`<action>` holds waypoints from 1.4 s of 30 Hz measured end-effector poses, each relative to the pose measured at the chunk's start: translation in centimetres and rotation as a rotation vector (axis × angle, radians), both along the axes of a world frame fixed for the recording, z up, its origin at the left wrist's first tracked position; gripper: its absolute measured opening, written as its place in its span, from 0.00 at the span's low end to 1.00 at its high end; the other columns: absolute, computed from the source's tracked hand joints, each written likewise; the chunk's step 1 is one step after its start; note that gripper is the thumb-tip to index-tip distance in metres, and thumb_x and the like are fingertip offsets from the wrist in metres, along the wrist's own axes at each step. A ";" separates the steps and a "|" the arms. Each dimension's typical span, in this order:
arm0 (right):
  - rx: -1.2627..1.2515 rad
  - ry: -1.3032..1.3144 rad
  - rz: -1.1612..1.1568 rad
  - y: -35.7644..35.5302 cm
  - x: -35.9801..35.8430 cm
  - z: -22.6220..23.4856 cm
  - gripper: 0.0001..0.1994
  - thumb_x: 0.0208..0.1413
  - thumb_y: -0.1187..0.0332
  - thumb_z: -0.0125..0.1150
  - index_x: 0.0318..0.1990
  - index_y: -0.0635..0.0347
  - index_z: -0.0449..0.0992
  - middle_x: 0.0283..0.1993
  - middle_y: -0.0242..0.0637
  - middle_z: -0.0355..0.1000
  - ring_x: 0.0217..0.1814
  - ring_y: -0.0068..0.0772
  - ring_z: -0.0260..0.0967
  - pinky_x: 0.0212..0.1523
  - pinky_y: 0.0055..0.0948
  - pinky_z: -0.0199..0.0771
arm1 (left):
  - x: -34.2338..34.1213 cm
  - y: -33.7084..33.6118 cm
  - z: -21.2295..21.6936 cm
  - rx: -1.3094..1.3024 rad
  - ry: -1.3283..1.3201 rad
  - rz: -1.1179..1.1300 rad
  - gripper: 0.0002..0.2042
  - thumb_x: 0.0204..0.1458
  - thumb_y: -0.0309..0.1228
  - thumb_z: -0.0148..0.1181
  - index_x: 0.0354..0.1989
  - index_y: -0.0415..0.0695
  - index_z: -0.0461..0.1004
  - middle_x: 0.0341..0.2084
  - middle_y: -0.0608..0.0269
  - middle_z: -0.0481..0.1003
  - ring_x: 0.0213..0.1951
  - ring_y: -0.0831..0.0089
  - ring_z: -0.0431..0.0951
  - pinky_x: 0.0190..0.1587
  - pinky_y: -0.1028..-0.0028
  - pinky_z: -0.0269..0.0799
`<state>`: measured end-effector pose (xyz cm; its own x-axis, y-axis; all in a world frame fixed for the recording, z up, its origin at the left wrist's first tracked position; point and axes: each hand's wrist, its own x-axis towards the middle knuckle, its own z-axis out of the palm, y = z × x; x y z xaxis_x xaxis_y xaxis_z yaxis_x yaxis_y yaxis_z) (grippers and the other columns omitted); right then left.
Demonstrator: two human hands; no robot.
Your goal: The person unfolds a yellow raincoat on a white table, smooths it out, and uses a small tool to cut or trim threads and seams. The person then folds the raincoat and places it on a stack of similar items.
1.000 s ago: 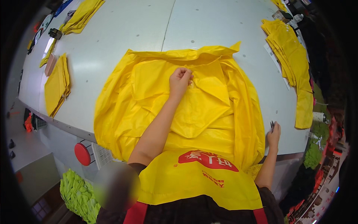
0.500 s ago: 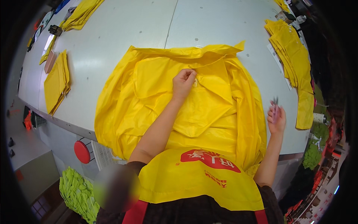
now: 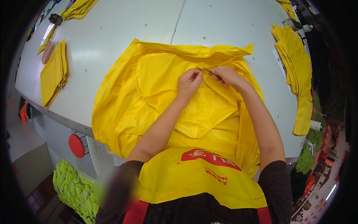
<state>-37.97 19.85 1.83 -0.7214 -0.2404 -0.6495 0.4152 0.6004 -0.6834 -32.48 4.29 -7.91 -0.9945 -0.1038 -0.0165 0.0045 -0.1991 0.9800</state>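
Note:
A crumpled yellow garment (image 3: 194, 115) of thin, shiny fabric lies spread over the table in front of me. My left hand (image 3: 190, 83) pinches at its upper middle, thumb against forefinger; the bit between the fingertips looks like fabric or thread, too small to make out for certain. From the right, my right hand (image 3: 228, 76) is closed round small thread snips (image 3: 207, 70). Their metal tips point left, right beside the left fingertips and close over the fabric. The handles are mostly hidden in the palm.
On the pale table (image 3: 130, 22), a folded yellow stack (image 3: 55, 72) lies at left and a longer yellow pile (image 3: 294, 71) at right. A red round stool (image 3: 76, 145) stands below the table's left edge, with a lime-green heap (image 3: 74, 190) on the floor near it.
My right hand has swung in from the right side of the table, bringing the snips up to the left fingertips. The left hand keeps its pinch. The view has shifted slightly.

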 end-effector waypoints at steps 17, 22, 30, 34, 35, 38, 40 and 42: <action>-0.106 -0.056 0.023 -0.5 -0.7 0.4 0.11 0.53 0.59 0.48 0.31 0.54 0.74 0.20 0.22 0.61 0.18 0.13 0.49 0.17 0.16 0.47 | -0.2 -0.4 -0.6 -0.129 0.014 -0.045 0.05 0.51 0.23 0.53 0.33 0.35 0.72 0.24 0.69 0.73 0.25 0.86 0.69 0.28 0.85 0.64; -0.311 -0.079 -0.077 -0.3 -0.1 0.8 0.13 0.56 0.60 0.46 0.38 0.57 0.74 0.22 0.22 0.61 0.18 0.12 0.48 0.17 0.13 0.45 | -0.3 -0.9 1.1 0.063 -0.066 -0.037 0.06 0.52 0.25 0.53 0.34 0.35 0.73 0.32 0.63 0.75 0.30 0.82 0.72 0.32 0.83 0.67; -0.623 -0.097 -0.355 2.8 5.0 2.9 0.16 0.59 0.62 0.42 0.43 0.65 0.71 0.24 0.24 0.63 0.18 0.12 0.50 0.16 0.11 0.48 | -1.1 -17.7 12.2 0.384 0.179 1.130 0.22 0.57 0.48 0.34 0.48 0.43 0.62 0.41 0.60 0.66 0.41 0.67 0.66 0.45 0.65 0.65; -0.716 -0.162 -0.406 2.7 6.9 2.3 0.16 0.59 0.63 0.42 0.44 0.66 0.70 0.24 0.25 0.63 0.18 0.13 0.51 0.16 0.12 0.48 | -0.9 -22.8 5.9 -0.240 -0.231 0.619 0.25 0.50 0.52 0.48 0.44 0.40 0.67 0.32 0.62 0.71 0.30 0.68 0.70 0.36 0.68 0.67; -0.755 -0.170 -0.396 2.5 7.3 1.9 0.16 0.59 0.62 0.42 0.44 0.66 0.70 0.24 0.25 0.63 0.19 0.13 0.51 0.17 0.12 0.49 | -1.0 -22.1 5.3 -0.584 -0.295 0.341 0.24 0.49 0.50 0.53 0.40 0.39 0.70 0.29 0.63 0.72 0.28 0.68 0.71 0.33 0.68 0.68; -0.737 -0.157 -0.352 0.7 8.2 2.4 0.16 0.59 0.62 0.41 0.44 0.65 0.70 0.24 0.25 0.63 0.19 0.13 0.51 0.17 0.12 0.49 | -1.3 -18.4 4.3 -0.840 -0.378 0.325 0.17 0.48 0.41 0.58 0.32 0.36 0.72 0.26 0.63 0.74 0.26 0.74 0.73 0.30 0.75 0.69; -0.675 -0.137 -0.321 -0.4 8.5 3.0 0.15 0.58 0.61 0.45 0.43 0.63 0.71 0.23 0.23 0.61 0.20 0.13 0.50 0.18 0.13 0.48 | -2.1 -17.4 4.8 -0.616 -0.362 0.359 0.13 0.48 0.36 0.60 0.31 0.35 0.72 0.27 0.63 0.75 0.27 0.78 0.73 0.30 0.79 0.69; -0.611 -0.085 -0.270 -1.1 8.6 3.1 0.14 0.56 0.62 0.48 0.42 0.63 0.71 0.22 0.22 0.59 0.19 0.12 0.48 0.19 0.13 0.47 | -2.3 -16.9 6.4 -0.299 -0.402 0.262 0.10 0.48 0.31 0.60 0.32 0.35 0.72 0.28 0.63 0.75 0.28 0.81 0.74 0.31 0.82 0.69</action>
